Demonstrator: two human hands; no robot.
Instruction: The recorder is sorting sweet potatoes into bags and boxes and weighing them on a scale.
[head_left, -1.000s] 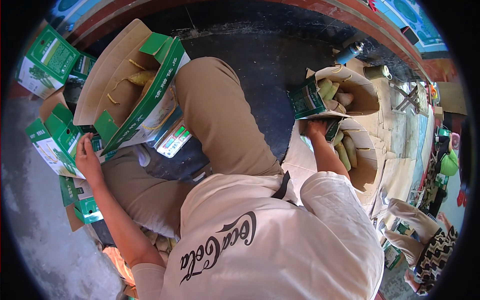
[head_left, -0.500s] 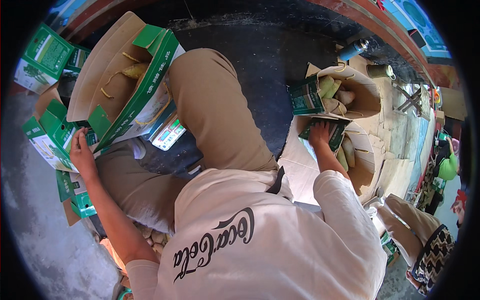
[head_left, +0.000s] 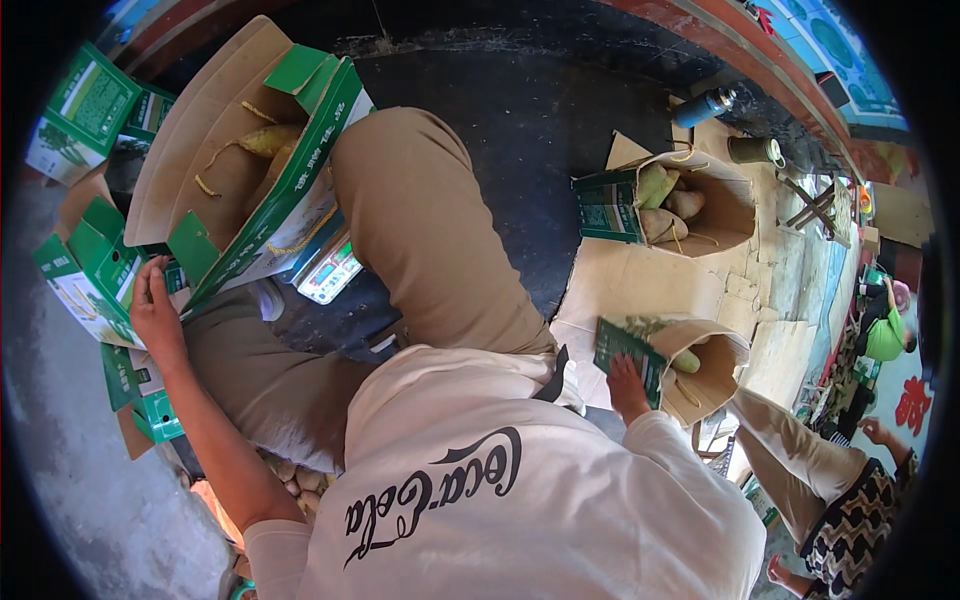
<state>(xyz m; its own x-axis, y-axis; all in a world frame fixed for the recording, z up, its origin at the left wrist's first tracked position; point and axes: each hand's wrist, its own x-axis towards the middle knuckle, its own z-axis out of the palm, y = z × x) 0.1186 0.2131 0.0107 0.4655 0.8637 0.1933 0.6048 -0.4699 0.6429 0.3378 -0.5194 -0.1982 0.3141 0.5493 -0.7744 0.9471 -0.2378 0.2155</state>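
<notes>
My right hand point(head_left: 628, 385), fingers stretched, lies against the green side of a carton point(head_left: 715, 335) at the right. A pale-green radish-like root point(head_left: 687, 361) shows inside this carton. My left hand point(head_left: 155, 315) has its fingers extended next to the lower corner of a large open green-and-white carton point(head_left: 320, 150); whether it touches the cardboard I cannot tell. Inside that carton lie a yellowish root point(head_left: 268, 140) and yellow cord handles. Farther off on the right, another carton point(head_left: 735, 205) holds several pale-green and whitish roots point(head_left: 660, 215).
A scale with a lit display point(head_left: 328, 272) stands beside the big carton. Other green cartons point(head_left: 90, 260) are at the left. A blue flask point(head_left: 705, 107), a dark can point(head_left: 755, 150) and a folding stool point(head_left: 815, 210) are at the far right. A person point(head_left: 800, 470) walks at the right.
The carton under my right hand has slid nearer to me, apart from the other right-hand carton. The person at the right has moved. My left hand has barely shifted.
</notes>
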